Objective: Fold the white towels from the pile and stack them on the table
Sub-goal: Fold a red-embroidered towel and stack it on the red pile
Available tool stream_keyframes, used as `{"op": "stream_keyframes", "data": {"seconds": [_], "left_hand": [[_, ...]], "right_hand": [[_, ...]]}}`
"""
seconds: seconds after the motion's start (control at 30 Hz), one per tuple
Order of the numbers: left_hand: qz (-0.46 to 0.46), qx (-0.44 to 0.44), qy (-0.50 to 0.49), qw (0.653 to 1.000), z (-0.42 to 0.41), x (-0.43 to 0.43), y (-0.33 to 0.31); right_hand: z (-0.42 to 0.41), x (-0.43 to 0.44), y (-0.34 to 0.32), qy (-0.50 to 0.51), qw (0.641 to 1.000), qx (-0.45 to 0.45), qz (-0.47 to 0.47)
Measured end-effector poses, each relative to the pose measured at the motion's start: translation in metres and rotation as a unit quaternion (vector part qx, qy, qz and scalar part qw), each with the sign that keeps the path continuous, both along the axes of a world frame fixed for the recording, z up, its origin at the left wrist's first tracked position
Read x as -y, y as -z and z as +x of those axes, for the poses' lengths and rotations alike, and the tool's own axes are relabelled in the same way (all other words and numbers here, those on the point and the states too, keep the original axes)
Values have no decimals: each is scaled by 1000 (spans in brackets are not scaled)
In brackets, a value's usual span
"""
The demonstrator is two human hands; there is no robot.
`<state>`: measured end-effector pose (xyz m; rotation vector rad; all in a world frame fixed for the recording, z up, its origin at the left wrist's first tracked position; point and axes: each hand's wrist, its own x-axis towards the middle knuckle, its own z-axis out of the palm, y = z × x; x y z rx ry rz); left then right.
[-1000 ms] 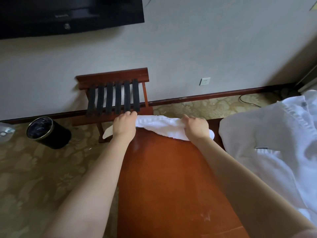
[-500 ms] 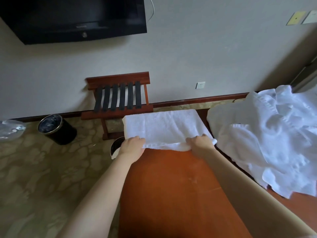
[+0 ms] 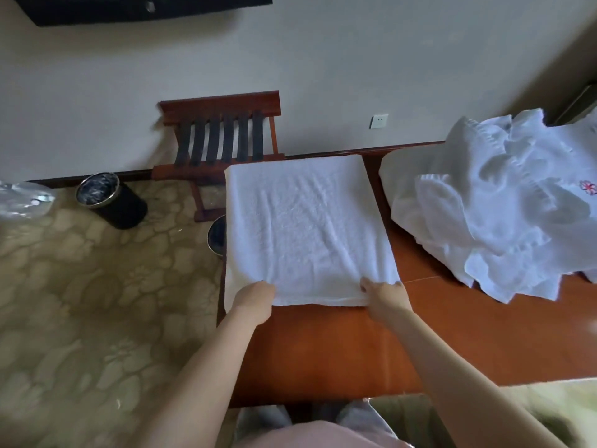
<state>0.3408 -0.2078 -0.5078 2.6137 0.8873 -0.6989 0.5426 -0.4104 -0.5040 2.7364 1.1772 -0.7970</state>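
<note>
Gripping left hand: fingers curled on the towel's near edge by its left corner, holding it.
Right hand: pinches the same near edge by the right corner.
Table: red-brown wood, bare between the forearms.
Towel: white, spread flat on the table's left end, its left side hanging over the table edge.
Pile: crumpled white towels on the table, right of the flat towel and apart from it.
Floor: black bin near a slatted luggage rack; second bin partly hidden by the towel.
Wall: socket, dark screen.
</note>
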Motion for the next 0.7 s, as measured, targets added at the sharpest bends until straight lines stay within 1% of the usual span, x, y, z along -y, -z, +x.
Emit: {"op": "stream_keyframes", "data": {"seconds": [0.07, 0.17, 0.23, 0.37, 0.47, 0.6, 0.7], "left_hand": [[8, 12, 4, 1000, -13, 15, 2], [29, 14, 5, 999, -36, 36, 6], [26, 17, 8, 999, -51, 46, 10], [10, 25, -6, 1000, -78, 59, 10], [10, 47, -12, 999, -91, 67, 11], [13, 71, -10, 997, -107, 77, 12], [28, 108, -11, 994, -121, 88, 15]], "right_hand": [[-14, 16, 5, 5, 999, 18, 34], [-40, 36, 11, 12, 997, 46, 60], [-59, 52, 16, 33, 995, 61, 69], [-99, 74, 19, 81, 993, 88, 22], [-115, 81, 19, 96, 990, 100, 17], [-129, 90, 19, 117, 989, 92, 27], [-140, 95, 20, 169, 981, 49, 78]]}}
